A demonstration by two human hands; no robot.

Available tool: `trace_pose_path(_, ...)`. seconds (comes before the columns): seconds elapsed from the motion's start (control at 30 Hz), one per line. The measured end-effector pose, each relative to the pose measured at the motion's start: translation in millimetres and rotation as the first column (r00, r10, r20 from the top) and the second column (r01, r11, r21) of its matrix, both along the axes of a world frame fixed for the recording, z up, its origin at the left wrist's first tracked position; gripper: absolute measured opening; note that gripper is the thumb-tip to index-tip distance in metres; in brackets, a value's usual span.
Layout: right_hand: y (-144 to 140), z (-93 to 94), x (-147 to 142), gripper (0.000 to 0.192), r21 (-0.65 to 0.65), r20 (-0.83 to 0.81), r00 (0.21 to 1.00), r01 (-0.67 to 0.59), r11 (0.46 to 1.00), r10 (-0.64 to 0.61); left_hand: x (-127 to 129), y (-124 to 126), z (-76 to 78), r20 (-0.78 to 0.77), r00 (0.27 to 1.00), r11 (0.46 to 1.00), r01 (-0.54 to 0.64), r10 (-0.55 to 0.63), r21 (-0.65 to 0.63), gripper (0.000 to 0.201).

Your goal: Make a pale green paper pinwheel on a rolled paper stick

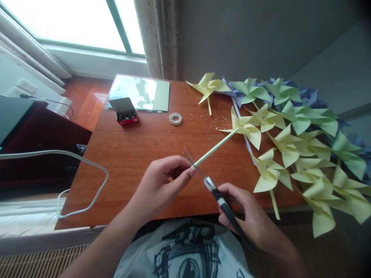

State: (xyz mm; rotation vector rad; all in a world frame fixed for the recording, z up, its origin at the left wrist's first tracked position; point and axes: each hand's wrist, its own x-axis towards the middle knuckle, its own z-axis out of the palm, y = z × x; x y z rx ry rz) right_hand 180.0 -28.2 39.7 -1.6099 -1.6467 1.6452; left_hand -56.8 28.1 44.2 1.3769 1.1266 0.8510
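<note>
My left hand (166, 181) pinches the near end of a pale yellow paper stick (216, 147) between thumb and fingers. The stick slants up to the right, and its far end overlaps a yellow pinwheel (246, 127); whether they are joined I cannot tell. In my right hand (243, 210) is a black-and-white handled tool, which looks like scissors (213, 186) seen edge-on. Its thin metal blades are slightly apart and cross the stick right by my left fingertips.
Pinwheels in yellow, green (298, 116) and blue (313, 96) crowd the table's right side. Small scraps (218, 121) lie near a tape roll (175, 119). Further left stand an open red box (127, 116) of small pieces and paper sheets (160, 96). A white cable (98, 166) loops over the left edge.
</note>
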Motion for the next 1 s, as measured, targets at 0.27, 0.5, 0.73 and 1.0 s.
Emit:
trace_pose_path(0.27,4.5,1.3,-2.9,0.021,0.067,0.012,1.000,-0.001,0.998,0.000,-0.7,-1.4,-3.0,0.006,0.999,0.999,0.051,-0.051,0.003,0.020)
trace_pose_path(0.5,6.3,-0.7,-2.3,0.030,0.082,0.036,0.999,-0.012,0.997,0.009,-1.1,1.7,-3.5,-0.062,0.994,0.994,0.098,-0.094,0.054,0.021)
trace_pose_path(0.73,8.5,-0.5,-4.1,0.031,0.076,0.064,0.998,-0.019,0.997,0.015,3.0,4.1,-0.7,-0.142,0.979,0.972,0.171,-0.148,0.164,0.019)
trace_pose_path(1.0,14.7,-9.2,-8.7,0.025,0.136,0.134,0.990,0.023,0.990,-0.041,6.4,7.7,-7.3,-0.099,0.990,0.978,0.113,-0.097,0.173,0.017)
